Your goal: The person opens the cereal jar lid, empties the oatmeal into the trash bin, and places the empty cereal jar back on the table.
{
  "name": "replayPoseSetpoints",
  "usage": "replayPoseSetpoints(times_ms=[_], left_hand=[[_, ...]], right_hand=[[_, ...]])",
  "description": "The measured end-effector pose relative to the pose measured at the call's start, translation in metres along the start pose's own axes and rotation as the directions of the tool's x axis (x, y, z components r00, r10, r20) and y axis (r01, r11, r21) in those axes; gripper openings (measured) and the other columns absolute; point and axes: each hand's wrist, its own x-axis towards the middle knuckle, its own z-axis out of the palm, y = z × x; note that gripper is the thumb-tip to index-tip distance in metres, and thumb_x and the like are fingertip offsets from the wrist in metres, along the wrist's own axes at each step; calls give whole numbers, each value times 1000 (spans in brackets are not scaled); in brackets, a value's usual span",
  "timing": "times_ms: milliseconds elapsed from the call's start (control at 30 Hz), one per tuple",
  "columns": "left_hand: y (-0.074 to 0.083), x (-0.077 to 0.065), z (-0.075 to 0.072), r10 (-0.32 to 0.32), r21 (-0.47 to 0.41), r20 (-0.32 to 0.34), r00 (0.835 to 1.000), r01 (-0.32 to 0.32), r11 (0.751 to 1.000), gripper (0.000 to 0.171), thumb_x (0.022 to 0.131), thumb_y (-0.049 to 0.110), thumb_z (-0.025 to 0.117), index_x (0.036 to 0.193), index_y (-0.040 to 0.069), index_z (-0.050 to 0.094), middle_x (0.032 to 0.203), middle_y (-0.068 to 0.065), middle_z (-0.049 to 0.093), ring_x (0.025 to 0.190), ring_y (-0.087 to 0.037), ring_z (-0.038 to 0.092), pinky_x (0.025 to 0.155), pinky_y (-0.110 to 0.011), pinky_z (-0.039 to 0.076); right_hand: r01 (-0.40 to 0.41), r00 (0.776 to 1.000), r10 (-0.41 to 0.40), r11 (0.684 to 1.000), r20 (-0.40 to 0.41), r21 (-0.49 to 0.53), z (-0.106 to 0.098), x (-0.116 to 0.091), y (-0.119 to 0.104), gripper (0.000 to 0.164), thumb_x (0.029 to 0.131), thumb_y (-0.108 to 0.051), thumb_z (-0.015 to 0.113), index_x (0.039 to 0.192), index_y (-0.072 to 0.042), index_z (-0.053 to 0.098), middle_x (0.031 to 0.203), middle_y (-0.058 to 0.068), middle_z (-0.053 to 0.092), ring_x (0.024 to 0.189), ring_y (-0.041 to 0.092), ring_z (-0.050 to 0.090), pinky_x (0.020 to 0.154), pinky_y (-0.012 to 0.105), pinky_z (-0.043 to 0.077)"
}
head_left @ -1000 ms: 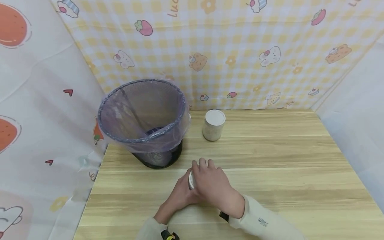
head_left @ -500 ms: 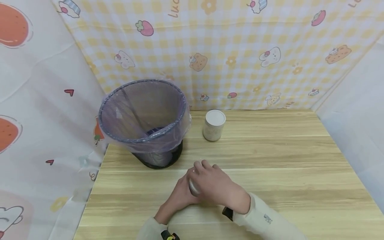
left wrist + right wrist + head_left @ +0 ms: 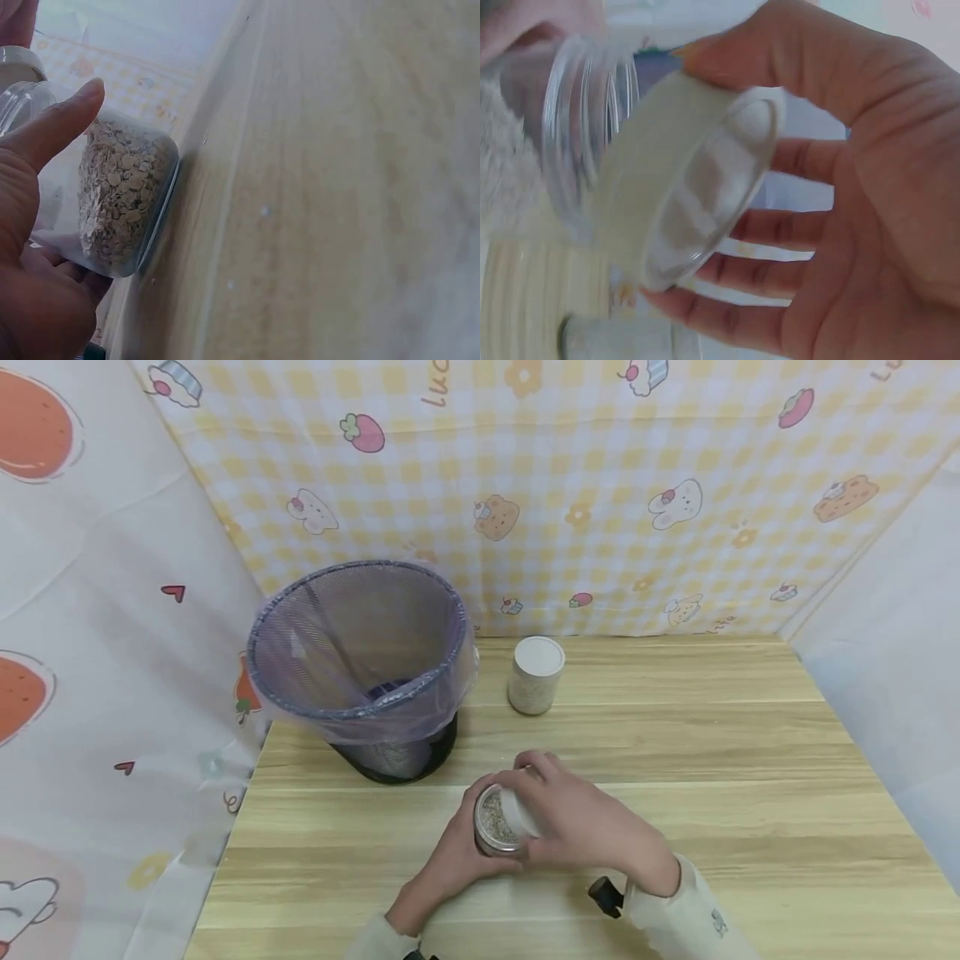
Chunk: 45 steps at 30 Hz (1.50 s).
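Observation:
A clear plastic jar [image 3: 127,187] partly filled with rolled oats stands on the table. My left hand [image 3: 459,852] grips it round the side, thumb and fingers on opposite sides in the left wrist view. With its mouth uncovered, the oats [image 3: 493,818] show from above. My right hand [image 3: 592,822] holds the white lid [image 3: 697,172] between thumb and fingers, tilted at the right side of the jar's mouth. In the right wrist view the lid is off the threaded neck [image 3: 585,127].
A second jar [image 3: 534,681] with a white lid stands at the back of the wooden table [image 3: 712,760]. Left of it is a mesh bin [image 3: 390,752] with a purple liner bag [image 3: 442,706]. A yellow checked cloth [image 3: 585,460] hangs behind.
My right hand has turned the lid, lifted it off the jar and moved it right, exposing the oats. My left hand has stayed round the jar.

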Motion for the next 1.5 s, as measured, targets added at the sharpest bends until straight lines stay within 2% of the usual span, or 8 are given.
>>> replayPoseSetpoints(times_ms=[233,400,533,800,1000,1233,1400,1500], left_hand=[[1,0,1,-11,-76,-8,1000,10,997,118,56,25,94,149,27,22,142,4,42,128,-19,42,106,-49,31],[1,1,3,-13,-100,-13,1000,12,995,121,54,22,95,150,20,22,142,3,42,129,-19,41,107,-50,29],[2,5,3,-4,-78,-29,1000,2,997,117,53,22,95,148,21,27,139,2,45,127,-20,44,105,-49,31],[1,10,5,37,-47,-43,998,-39,998,109,51,22,95,142,14,35,132,8,51,120,-16,50,102,-46,37],[1,10,7,41,-29,-54,998,-42,999,104,52,18,95,139,15,38,129,9,53,117,-14,52,101,-42,39],[3,9,9,62,-3,-86,994,-62,998,102,51,18,94,137,22,40,126,8,56,114,-14,54,98,-41,42],[2,7,12,79,38,-118,990,-75,996,101,51,21,94,136,20,41,124,7,56,114,-15,54,97,-42,44],[1,5,12,81,41,-140,987,-76,996,100,52,23,94,137,21,41,125,8,55,114,-15,54,96,-43,44]], right_hand=[[-14,970,34,996,-242,86,7,-15,30,64,72,-23,81,129,-15,52,129,7,42,104,20,53,80,37,52],[-43,937,95,986,-335,159,23,-23,49,57,70,-12,83,115,-5,49,124,12,44,102,22,54,80,38,53],[-80,913,151,977,-379,197,36,-27,61,55,65,-8,86,105,-3,49,118,17,48,102,25,53,77,37,54],[-181,877,270,952,-397,247,66,-30,82,57,58,-1,89,92,-5,43,124,25,52,102,32,55,80,41,51],[-196,874,294,942,-388,272,84,-32,94,62,56,3,89,96,-4,42,127,24,49,113,39,51,96,51,43],[-200,873,287,948,-395,248,99,-35,98,62,59,0,88,100,-4,41,119,19,49,104,29,52,84,45,50],[-194,868,265,959,-419,206,102,-35,99,62,57,-2,90,98,-3,45,116,19,51,108,31,49,88,48,46],[-207,881,267,960,-390,189,101,-36,99,64,57,-9,91,105,-2,49,121,19,50,114,33,44,93,51,43]])
